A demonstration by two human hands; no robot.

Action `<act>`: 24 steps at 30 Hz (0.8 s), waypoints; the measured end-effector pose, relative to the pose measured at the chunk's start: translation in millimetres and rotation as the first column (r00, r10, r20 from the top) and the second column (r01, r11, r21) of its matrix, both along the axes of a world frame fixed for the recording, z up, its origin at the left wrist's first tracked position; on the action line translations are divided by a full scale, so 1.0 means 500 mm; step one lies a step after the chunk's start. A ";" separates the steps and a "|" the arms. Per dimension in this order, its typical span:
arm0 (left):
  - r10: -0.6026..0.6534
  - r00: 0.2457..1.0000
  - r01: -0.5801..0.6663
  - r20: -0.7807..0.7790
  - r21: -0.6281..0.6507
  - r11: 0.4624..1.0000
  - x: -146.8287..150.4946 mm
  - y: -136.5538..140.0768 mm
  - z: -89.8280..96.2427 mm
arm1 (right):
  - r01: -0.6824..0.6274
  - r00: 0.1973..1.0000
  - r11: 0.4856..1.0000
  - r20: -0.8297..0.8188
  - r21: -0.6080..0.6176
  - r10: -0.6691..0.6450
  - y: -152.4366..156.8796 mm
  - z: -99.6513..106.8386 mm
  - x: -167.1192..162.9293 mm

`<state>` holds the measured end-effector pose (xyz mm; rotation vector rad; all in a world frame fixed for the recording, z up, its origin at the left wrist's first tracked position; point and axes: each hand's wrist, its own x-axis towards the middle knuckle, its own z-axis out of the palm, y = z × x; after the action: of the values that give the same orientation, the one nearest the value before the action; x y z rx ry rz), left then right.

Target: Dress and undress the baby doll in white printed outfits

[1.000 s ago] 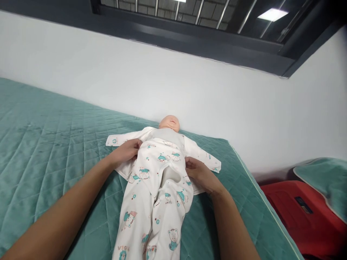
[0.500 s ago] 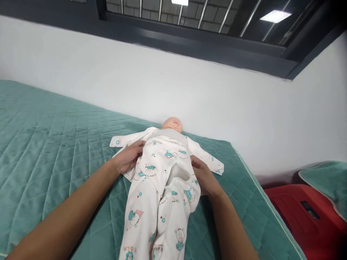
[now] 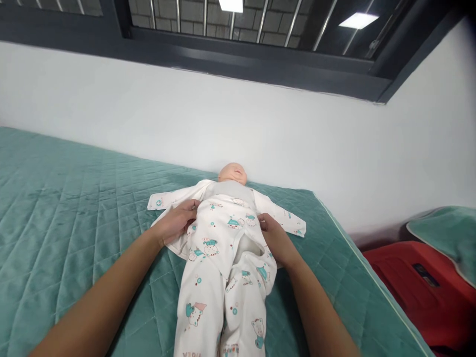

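Observation:
A baby doll (image 3: 233,173) lies on its back, its head close to the wall. It wears white printed baby trousers (image 3: 204,282) pulled up over its middle, with a gap at the crotch. A matching white jacket (image 3: 282,214) is spread beneath it, sleeves out to both sides. My left hand (image 3: 178,220) has its fingers closed at the trousers' left side, near the waist. At the opposite side my right hand (image 3: 275,237) has its thumb and fingers at the trousers' edge, its fingertips partly hidden behind the cloth.
A green quilted bed cover (image 3: 92,223) lies under the doll. Behind it rises a white wall (image 3: 260,134) with a dark window frame (image 3: 253,64) and metal bars. Past the bed's right edge stand a red plastic stool (image 3: 405,282) and a green cloth (image 3: 446,233).
The view has shifted slightly. The trouser legs lie a little further right and straighter. Both hands stay at the sides of the trousers' waist.

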<state>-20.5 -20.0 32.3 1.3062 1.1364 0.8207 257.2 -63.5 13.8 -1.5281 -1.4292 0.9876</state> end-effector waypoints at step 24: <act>-0.143 0.972 0.176 -0.185 0.176 0.968 0.009 0.002 0.044 | -0.080 0.991 0.991 0.118 0.105 0.068 0.006 0.036 -0.016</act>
<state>-16.0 -18.8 54.2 1.6332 1.0880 0.7221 249.2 -60.4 32.1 -1.4804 -1.6047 0.8614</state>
